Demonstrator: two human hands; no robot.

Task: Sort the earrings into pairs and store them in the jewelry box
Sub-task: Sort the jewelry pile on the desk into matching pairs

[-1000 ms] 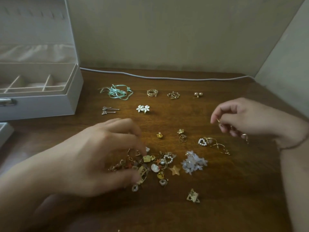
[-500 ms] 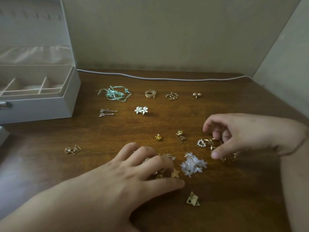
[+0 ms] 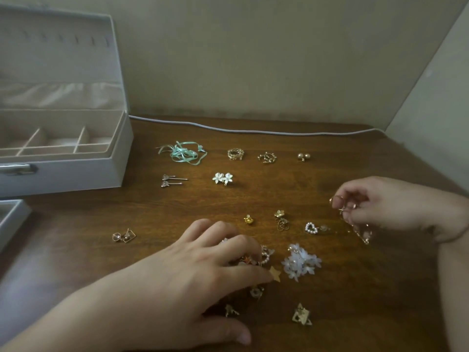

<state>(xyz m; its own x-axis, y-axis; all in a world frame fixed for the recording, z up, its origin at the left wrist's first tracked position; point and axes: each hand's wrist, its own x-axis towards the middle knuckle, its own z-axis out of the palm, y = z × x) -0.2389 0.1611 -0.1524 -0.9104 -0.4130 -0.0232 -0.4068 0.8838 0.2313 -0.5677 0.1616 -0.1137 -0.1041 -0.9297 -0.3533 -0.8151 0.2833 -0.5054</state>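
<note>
Lifted since half a second ago, the right hand [image 3: 396, 207] now hovers above the wooden table [image 3: 253, 196], its thumb and fingers pinching a gold dangling earring [image 3: 361, 231] that hangs from the fingertips clear of the wood. Its earlier spot beside the pearl heart earring [image 3: 311, 228] lies bare. The left hand [image 3: 200, 270] stays spread over the unsorted earring pile [image 3: 256, 260], fingers splayed and pressing down, forefinger tip touching a gold star earring [image 3: 275, 273]; most of the pile is hidden under the palm. Just right of it sits a white petal cluster [image 3: 302, 262], with a gold triangle earring [image 3: 301, 315] nearer the camera. Sorted pairs lie in rows farther back: mint ribbon earrings [image 3: 184, 153], gold coil earrings [image 3: 236, 154], white flower earrings [image 3: 222, 178], round ball studs [image 3: 304, 156]. An open white jewelry box [image 3: 76, 174] stands at the far left, well apart from both hands, its compartments showing no earrings.
</note>
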